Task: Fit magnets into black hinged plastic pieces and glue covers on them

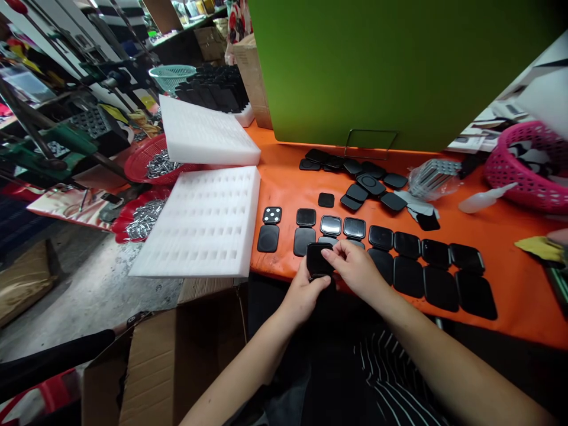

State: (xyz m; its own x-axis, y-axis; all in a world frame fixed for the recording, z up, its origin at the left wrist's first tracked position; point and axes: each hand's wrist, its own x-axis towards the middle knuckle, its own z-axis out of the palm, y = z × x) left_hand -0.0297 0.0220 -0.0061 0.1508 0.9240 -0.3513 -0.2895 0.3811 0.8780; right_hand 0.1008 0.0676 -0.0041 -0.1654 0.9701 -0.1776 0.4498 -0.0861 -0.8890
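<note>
My left hand (304,291) and my right hand (355,267) meet at the near edge of the orange table (523,278), both closed on one black square compact case (318,260). The left holds it from below, the right pinches its right side with fingertips. Just beyond them, rows of open black cases (426,266) lie flat on the table, some with shiny inserts (342,226). One piece with white dots (272,215) sits at the left end of the row.
White foam trays (199,222) with pockets overhang the table's left edge. Loose black cases (370,184) lie before a green board (390,65). A pink basket (530,163) stands far right, red trays of metal parts (148,165) at left, a cardboard box (164,361) below.
</note>
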